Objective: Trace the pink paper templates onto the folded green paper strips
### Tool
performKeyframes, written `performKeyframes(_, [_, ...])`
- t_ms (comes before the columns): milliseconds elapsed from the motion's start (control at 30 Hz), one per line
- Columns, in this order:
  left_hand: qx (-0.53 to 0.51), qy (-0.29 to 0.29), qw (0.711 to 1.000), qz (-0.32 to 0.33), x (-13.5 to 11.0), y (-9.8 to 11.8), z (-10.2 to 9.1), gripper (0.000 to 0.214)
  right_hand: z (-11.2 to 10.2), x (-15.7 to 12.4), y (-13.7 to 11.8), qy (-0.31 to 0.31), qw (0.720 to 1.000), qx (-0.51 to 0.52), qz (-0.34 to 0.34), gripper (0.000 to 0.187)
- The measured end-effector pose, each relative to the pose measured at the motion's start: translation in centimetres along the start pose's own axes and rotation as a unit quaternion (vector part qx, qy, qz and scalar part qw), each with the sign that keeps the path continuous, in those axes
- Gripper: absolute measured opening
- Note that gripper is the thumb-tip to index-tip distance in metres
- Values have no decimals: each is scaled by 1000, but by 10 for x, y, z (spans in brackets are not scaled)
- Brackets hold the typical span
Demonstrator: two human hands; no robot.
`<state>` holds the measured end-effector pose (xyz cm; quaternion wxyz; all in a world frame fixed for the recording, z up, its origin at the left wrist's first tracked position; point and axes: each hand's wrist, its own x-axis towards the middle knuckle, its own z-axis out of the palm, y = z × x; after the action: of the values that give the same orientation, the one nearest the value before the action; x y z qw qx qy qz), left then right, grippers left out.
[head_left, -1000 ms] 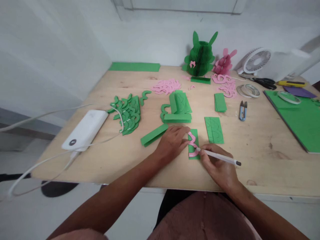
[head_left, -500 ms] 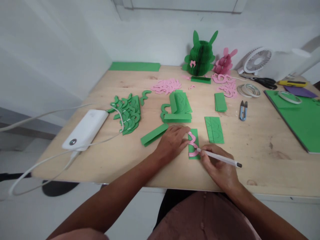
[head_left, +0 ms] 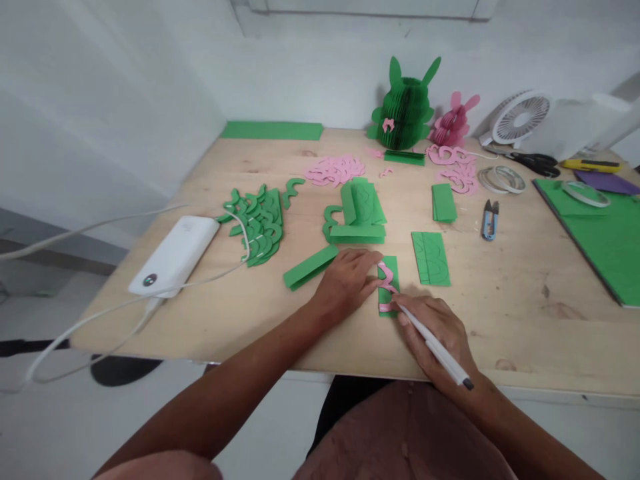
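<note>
Gripping a white pen (head_left: 434, 343) between thumb and fingers, the right hand (head_left: 440, 328) angles its lower end toward a wavy pink cutout (head_left: 387, 276). This lies on a small green paper (head_left: 393, 263) between the two hands. The left hand (head_left: 345, 281), fingers extended and thumb apart, touches the left side of paper and cutout. Just beyond the left hand's knuckles lies a folded green strip (head_left: 309, 268). Ahead of the right hand rests a marked green piece (head_left: 431, 259), with blue-handled snips (head_left: 490, 225) farther off.
</note>
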<state>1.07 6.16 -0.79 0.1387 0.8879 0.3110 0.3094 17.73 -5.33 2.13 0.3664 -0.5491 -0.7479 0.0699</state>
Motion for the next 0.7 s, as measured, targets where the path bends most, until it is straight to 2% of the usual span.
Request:
performKeyframes(133, [1,-3,1000,-1,-1,0,0,25,2,-3,-1,-13,996,-68,-50,23])
performKeyframes(367, [-6,-3,1000,-1,0,1,-1,21,3,-8,1,-32,989,-112,-88,24])
performKeyframes(700, [-36,-18,998,-39,1,4,-4,25,3,-9,1,-32,987,-119,-103,28])
